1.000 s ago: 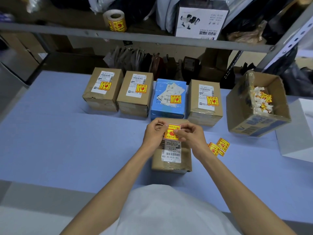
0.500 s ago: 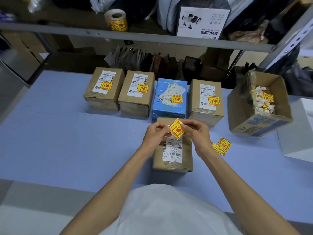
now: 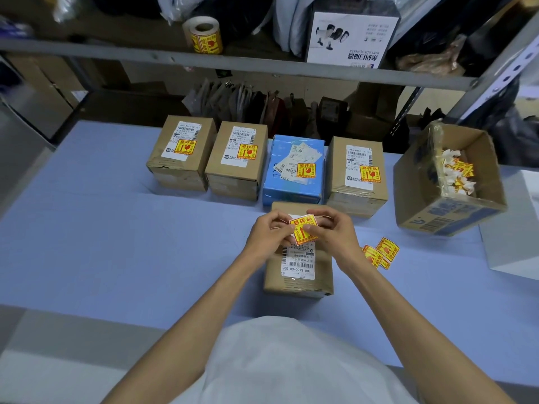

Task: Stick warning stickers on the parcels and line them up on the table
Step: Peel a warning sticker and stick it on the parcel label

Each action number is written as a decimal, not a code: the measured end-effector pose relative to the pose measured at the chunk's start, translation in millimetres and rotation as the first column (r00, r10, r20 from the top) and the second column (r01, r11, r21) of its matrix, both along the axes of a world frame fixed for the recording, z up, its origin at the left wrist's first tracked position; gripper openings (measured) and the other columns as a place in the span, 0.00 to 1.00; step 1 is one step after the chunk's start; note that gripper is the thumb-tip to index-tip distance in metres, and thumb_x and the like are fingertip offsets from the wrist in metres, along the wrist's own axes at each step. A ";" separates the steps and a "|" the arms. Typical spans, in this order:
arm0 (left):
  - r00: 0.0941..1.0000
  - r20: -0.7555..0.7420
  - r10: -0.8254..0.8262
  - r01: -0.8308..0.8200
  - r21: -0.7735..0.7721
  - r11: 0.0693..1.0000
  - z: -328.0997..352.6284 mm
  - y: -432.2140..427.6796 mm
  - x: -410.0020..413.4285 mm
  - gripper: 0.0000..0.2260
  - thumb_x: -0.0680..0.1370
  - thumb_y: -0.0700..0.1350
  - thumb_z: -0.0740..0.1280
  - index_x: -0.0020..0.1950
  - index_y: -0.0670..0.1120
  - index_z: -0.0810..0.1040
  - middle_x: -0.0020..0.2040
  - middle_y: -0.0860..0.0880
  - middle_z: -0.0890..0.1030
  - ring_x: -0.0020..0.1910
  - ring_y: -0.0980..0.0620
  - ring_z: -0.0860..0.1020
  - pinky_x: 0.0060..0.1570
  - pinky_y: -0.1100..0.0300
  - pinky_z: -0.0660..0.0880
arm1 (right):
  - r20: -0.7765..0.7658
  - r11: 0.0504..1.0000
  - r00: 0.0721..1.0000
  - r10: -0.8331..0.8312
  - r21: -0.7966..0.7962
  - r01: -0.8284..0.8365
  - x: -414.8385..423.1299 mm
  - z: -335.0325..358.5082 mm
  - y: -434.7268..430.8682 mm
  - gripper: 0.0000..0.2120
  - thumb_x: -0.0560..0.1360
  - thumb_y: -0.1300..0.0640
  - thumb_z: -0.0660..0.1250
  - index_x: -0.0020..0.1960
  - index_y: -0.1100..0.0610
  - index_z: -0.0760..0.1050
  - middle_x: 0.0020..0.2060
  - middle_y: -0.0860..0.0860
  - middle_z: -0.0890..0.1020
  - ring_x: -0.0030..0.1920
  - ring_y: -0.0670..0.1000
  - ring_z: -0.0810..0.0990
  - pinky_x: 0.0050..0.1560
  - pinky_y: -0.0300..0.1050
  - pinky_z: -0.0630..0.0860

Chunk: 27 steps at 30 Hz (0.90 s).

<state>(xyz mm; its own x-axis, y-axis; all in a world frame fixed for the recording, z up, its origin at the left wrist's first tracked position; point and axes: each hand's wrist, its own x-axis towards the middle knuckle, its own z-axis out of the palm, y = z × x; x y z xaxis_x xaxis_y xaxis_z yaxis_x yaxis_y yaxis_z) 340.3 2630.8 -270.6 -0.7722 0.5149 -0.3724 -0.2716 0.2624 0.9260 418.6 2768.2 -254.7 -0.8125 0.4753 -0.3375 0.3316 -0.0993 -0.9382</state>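
While left grip (image 3: 269, 237) and right grip (image 3: 335, 234) pinch the square yellow-and-red paper sticker (image 3: 303, 230), fingers hide its edges | under it: brown cardboard parcel (image 3: 297, 282), far end hidden | on blue bench (image 3: 116, 228)

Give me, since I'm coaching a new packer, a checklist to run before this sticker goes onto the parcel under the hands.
1. Grip on the yellow-and-red square warning sticker: ok, left hand and right hand pinch it.
2. Sticker backing peeled: cannot tell.
3. The brown cardboard parcel lies beneath it, white shipping label facing up: ok.
4. Parcel top free of stickers: ok where visible; the hands hide its far end.
5. Room in the row: ok, blue table shows left of the four stickered parcels.
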 end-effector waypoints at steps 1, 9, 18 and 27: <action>1.000 0.007 0.007 -0.007 0.002 1.000 0.4 0.1 0.2 0.04 0.77 0.38 0.67 0.46 0.46 0.76 0.38 0.46 0.82 0.34 0.53 0.82 0.43 0.55 0.81 | 0.002 1.000 1.000 -0.006 0.002 0.006 -0.1 0.5 0.2 0.13 0.71 0.67 0.71 0.55 0.60 0.77 0.45 0.59 0.84 0.46 0.55 0.84 0.42 0.42 0.82; 0.997 0.068 -0.022 0.024 -0.023 0.999 0.6 0.3 -4.4 0.03 0.78 0.39 0.65 0.46 0.44 0.77 0.39 0.45 0.82 0.35 0.51 0.83 0.43 0.58 0.80 | 0.003 0.999 0.999 -0.046 0.014 0.046 -0.8 0.8 2.8 0.13 0.71 0.68 0.71 0.54 0.61 0.78 0.43 0.56 0.84 0.43 0.51 0.84 0.39 0.36 0.80; 0.993 0.032 -0.117 0.119 -0.100 0.988 3.3 -1.2 -5.5 0.03 0.78 0.41 0.66 0.45 0.46 0.78 0.39 0.47 0.84 0.37 0.52 0.83 0.41 0.61 0.80 | 0.015 0.996 0.998 -0.068 0.064 0.067 0.8 -5.2 5.9 0.11 0.72 0.66 0.72 0.53 0.58 0.79 0.44 0.53 0.84 0.46 0.49 0.84 0.41 0.37 0.81; 0.991 0.003 -0.132 0.132 -0.120 0.984 4.7 -1.2 -6.1 0.03 0.78 0.42 0.66 0.46 0.44 0.78 0.39 0.47 0.84 0.37 0.52 0.83 0.43 0.57 0.79 | 0.029 0.994 0.997 -0.070 0.083 0.067 -0.2 -4.2 7.7 0.11 0.72 0.65 0.72 0.53 0.57 0.79 0.44 0.51 0.84 0.45 0.47 0.84 0.39 0.35 0.79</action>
<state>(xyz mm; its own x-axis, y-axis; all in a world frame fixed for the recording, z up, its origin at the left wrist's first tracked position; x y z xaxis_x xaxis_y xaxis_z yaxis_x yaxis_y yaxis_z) 334.2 2629.5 -265.9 -0.7025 0.5644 -0.4334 -0.2226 0.4041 0.8872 418.4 2775.8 -258.9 -0.7666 0.5565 -0.3203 0.3565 -0.0460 -0.9332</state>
